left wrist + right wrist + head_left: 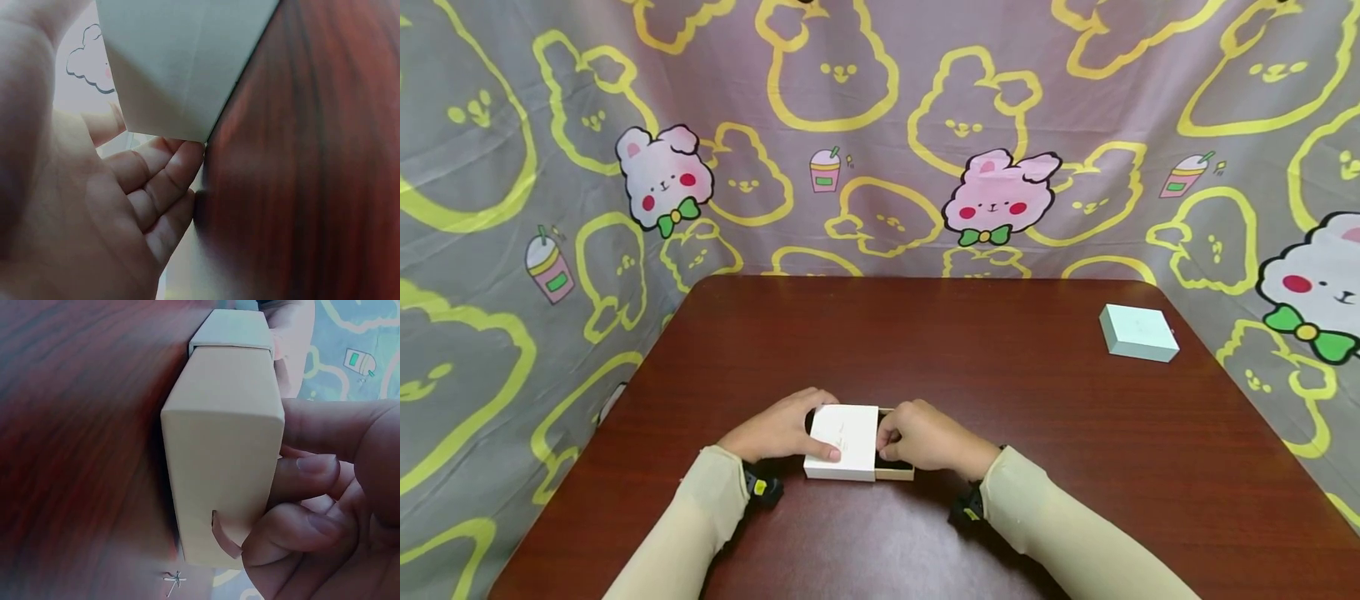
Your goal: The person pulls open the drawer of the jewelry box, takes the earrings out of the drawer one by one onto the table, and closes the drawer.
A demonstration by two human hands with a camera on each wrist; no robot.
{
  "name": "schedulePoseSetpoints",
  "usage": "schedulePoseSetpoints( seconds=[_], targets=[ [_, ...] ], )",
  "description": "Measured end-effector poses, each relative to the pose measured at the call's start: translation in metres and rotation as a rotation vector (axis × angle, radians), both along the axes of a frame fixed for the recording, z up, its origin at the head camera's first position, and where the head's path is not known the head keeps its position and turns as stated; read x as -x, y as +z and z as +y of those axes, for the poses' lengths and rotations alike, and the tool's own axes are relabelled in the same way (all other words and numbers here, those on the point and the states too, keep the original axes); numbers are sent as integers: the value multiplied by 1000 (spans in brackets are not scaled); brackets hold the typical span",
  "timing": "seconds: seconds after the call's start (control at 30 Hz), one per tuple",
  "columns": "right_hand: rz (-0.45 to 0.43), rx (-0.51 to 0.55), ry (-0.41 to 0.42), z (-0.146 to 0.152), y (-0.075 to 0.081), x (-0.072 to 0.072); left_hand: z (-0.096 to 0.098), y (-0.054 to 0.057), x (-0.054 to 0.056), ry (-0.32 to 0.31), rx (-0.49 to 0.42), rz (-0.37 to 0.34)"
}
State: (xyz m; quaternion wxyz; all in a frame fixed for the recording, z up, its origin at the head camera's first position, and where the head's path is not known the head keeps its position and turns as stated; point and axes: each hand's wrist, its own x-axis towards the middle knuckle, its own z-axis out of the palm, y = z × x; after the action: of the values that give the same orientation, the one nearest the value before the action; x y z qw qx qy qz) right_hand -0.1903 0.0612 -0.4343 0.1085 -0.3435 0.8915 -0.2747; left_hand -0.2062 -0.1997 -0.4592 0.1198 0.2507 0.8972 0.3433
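A white slide-out box lies on the brown table, with gold print on its sleeve. My left hand grips the sleeve's left end, thumb on top and fingers at the far side. The tan drawer sticks out to the right, dark inside. A ribbon tab shows on the drawer's end face. My right hand reaches over that end with curled fingers, their tips inside the drawer. I cannot tell whether they pinch anything, since the drawer wall hides the tips in the right wrist view.
A pale mint box sits at the back right of the brown table. Behind the table hangs a cloth printed with yellow outlines and rabbits. Dark straps with small devices are on both wrists.
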Motion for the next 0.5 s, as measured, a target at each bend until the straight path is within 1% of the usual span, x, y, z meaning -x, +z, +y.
schedulePoseSetpoints(
  seconds=[0.27,0.5],
  targets=[
    [18,-9,-1,1,1,0,0,1,0,7,6,-14],
    [33,-9,-6,2,3,-1,1,2,-1,7,12,-9]
  ],
)
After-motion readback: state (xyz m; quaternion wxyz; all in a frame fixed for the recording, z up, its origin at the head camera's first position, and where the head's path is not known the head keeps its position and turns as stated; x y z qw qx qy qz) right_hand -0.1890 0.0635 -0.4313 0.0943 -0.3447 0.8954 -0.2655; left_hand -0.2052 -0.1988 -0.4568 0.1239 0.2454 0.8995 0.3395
